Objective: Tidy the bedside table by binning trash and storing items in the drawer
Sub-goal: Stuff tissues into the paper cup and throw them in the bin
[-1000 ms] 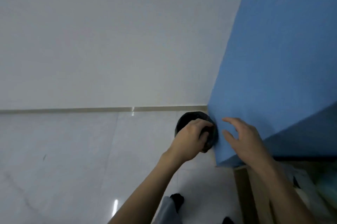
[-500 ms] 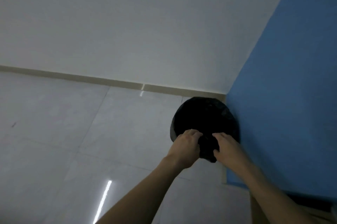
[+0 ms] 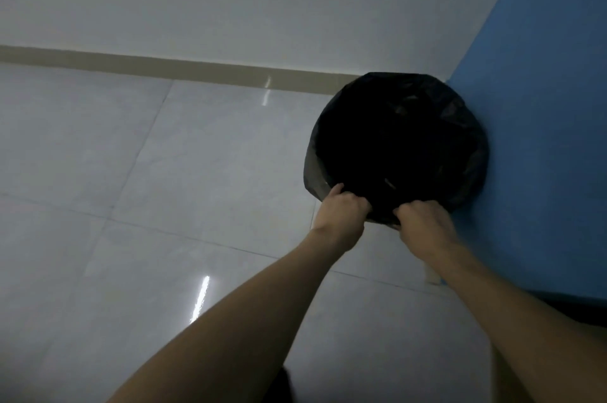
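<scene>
You are looking down at a round bin (image 3: 397,146) lined with a black plastic bag (image 3: 460,113). It stands on the pale tiled floor (image 3: 131,172), at about 2 o'clock from the middle of your view, in the corner where the white wall (image 3: 230,2) meets the blue surface (image 3: 542,107). Its right side touches the blue surface, or is just beside it; I cannot tell which. The mouth of the bin opens upward, toward you, so its axis runs from the floor up to the camera. The opening looks nearly round, so no long axis shows across it. The inside is very dark, and what lies in it cannot be seen.

Your two forearms enter from the bottom edge and reach toward the near rim of the bin, at its 6 o'clock side. Your left hand (image 3: 340,217) is curled into a fist at about 7 o'clock of the rim, with the fingers closed on the edge of the black bag. Your right hand (image 3: 423,222) is at about 5 o'clock of the rim, and its fingers (image 3: 402,210) are also bent and closed on the bag's edge. Between the two hands a short piece of the black plastic is gathered and hangs a little below the rim. The hands are near to each other but do not touch.

A beige skirting board (image 3: 164,69) runs along the bottom of the white wall, from 9 o'clock across to behind the bin. On the floor tiles a bright streak of reflected light (image 3: 200,299) lies beside your left forearm.
</scene>
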